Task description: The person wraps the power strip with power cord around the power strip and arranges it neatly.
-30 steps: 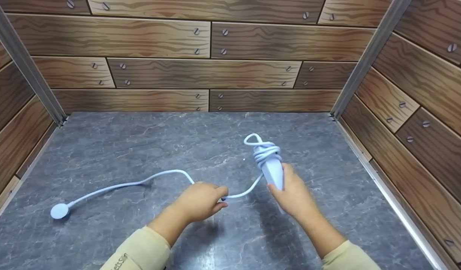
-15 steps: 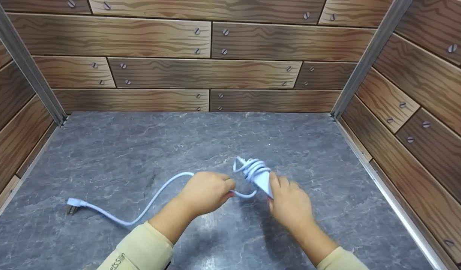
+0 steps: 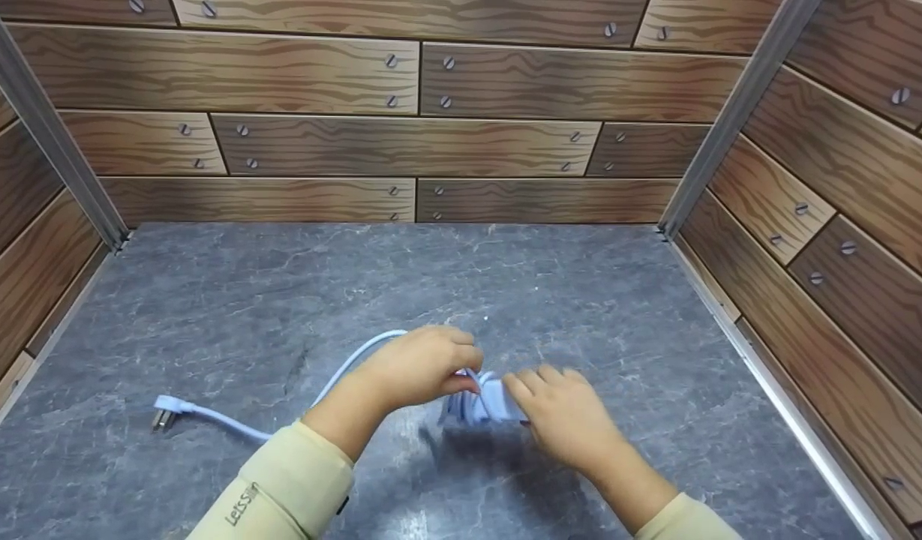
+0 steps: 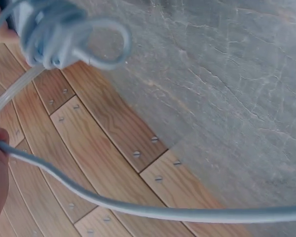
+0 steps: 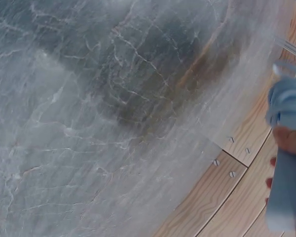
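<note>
A pale power strip (image 3: 500,400) has several turns of its cord (image 3: 355,358) wound round one end; its sockets are not visible. My right hand (image 3: 569,416) grips the bare end, with the thumb along the body in the right wrist view. To the left, my left hand (image 3: 419,367) pinches the cord close to the wound turns. In the left wrist view a loop of cord (image 4: 126,47) sticks out past the coils. From the left hand the free cord curves to a pronged plug (image 3: 172,406) at the left.
Under the hands is a grey marbled tabletop (image 3: 310,277). Wood-patterned panels form a back wall (image 3: 318,142) and a right wall (image 3: 828,225), with metal posts at the corners. A metal strip (image 3: 776,397) runs along the right edge.
The power strip has tipped lower and swung left toward the left hand. My left hand has moved slightly up and right with the cord, and the plug has been drawn right and turned over.
</note>
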Action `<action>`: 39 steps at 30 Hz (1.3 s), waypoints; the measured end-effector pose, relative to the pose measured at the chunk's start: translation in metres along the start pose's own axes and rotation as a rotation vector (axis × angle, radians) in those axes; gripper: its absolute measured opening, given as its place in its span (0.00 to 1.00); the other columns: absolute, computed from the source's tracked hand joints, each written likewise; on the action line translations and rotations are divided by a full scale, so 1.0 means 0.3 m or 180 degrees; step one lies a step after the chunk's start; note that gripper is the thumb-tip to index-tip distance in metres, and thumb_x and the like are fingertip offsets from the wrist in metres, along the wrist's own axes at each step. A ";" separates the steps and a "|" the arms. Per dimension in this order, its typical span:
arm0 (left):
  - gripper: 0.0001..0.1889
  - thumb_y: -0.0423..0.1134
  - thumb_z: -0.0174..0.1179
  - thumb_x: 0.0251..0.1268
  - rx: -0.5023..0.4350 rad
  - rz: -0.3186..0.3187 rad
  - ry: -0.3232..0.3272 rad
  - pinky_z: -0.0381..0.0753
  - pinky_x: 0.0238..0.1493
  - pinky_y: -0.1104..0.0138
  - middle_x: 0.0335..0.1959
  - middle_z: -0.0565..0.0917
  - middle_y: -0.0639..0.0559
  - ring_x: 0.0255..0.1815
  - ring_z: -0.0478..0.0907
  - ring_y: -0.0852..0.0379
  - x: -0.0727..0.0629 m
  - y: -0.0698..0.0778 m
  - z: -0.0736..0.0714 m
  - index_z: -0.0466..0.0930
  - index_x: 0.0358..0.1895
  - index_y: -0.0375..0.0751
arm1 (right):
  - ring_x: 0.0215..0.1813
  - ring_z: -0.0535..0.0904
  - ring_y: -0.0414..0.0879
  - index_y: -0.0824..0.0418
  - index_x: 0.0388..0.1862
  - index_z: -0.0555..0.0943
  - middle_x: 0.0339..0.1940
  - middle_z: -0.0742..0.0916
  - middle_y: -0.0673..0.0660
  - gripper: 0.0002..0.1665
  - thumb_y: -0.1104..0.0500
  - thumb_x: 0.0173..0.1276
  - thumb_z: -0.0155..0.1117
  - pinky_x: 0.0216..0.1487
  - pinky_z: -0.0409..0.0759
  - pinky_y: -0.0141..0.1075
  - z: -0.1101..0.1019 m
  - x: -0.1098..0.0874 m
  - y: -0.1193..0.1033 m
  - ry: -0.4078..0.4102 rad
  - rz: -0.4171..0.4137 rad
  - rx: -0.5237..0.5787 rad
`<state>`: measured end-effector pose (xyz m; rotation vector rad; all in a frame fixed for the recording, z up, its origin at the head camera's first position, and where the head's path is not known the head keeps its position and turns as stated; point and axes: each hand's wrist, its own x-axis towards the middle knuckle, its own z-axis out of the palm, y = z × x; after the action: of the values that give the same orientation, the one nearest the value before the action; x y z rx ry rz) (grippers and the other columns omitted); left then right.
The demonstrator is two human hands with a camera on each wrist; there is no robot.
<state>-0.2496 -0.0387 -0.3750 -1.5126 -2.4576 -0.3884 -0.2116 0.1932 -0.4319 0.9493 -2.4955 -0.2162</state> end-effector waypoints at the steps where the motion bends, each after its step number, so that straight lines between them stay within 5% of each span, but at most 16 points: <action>1: 0.10 0.48 0.60 0.57 -0.0121 -0.0015 -0.0022 0.74 0.35 0.69 0.27 0.76 0.56 0.28 0.72 0.61 -0.002 -0.006 0.001 0.77 0.30 0.46 | 0.37 0.76 0.47 0.54 0.49 0.74 0.39 0.81 0.50 0.28 0.52 0.47 0.68 0.28 0.69 0.37 -0.003 -0.001 0.003 -0.0004 -0.0078 0.0035; 14: 0.11 0.46 0.62 0.53 -0.1829 -0.0419 0.0026 0.75 0.33 0.73 0.29 0.80 0.58 0.30 0.73 0.65 -0.031 -0.072 0.010 0.85 0.35 0.45 | 0.43 0.76 0.44 0.52 0.54 0.74 0.44 0.81 0.46 0.33 0.50 0.47 0.70 0.41 0.74 0.41 -0.041 -0.023 0.043 0.0242 -0.0456 0.0941; 20: 0.14 0.45 0.64 0.53 -0.2241 -0.0698 0.0013 0.75 0.34 0.70 0.29 0.80 0.58 0.30 0.73 0.65 -0.032 -0.082 0.022 0.85 0.42 0.44 | 0.46 0.76 0.43 0.50 0.55 0.74 0.46 0.81 0.45 0.32 0.50 0.48 0.69 0.45 0.74 0.42 -0.067 -0.008 0.032 0.0348 -0.0512 0.1155; 31: 0.14 0.41 0.57 0.61 -0.2940 -0.1106 0.0467 0.73 0.48 0.70 0.46 0.82 0.53 0.46 0.76 0.63 -0.019 -0.079 0.032 0.81 0.50 0.46 | 0.45 0.77 0.40 0.49 0.55 0.73 0.47 0.81 0.43 0.32 0.53 0.48 0.70 0.43 0.76 0.39 -0.132 0.037 0.028 0.0606 -0.0169 0.1840; 37: 0.16 0.37 0.52 0.65 -0.3706 -0.1281 0.0769 0.74 0.46 0.69 0.50 0.80 0.46 0.46 0.76 0.59 -0.006 -0.046 0.059 0.76 0.55 0.37 | 0.48 0.76 0.43 0.53 0.53 0.73 0.47 0.81 0.48 0.32 0.56 0.47 0.71 0.46 0.76 0.41 -0.139 0.051 0.026 0.0689 0.0182 0.1912; 39: 0.18 0.35 0.51 0.64 -0.3548 -0.1209 0.0850 0.72 0.53 0.68 0.52 0.79 0.46 0.51 0.75 0.60 -0.002 -0.034 0.075 0.75 0.56 0.35 | 0.48 0.76 0.44 0.53 0.53 0.73 0.47 0.81 0.49 0.32 0.56 0.46 0.72 0.45 0.76 0.42 -0.137 0.056 0.021 0.0715 0.0306 0.1851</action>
<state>-0.2599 -0.0359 -0.3975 -1.0658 -2.3372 -2.1204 -0.2070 0.1875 -0.3877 0.9921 -2.4170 0.6448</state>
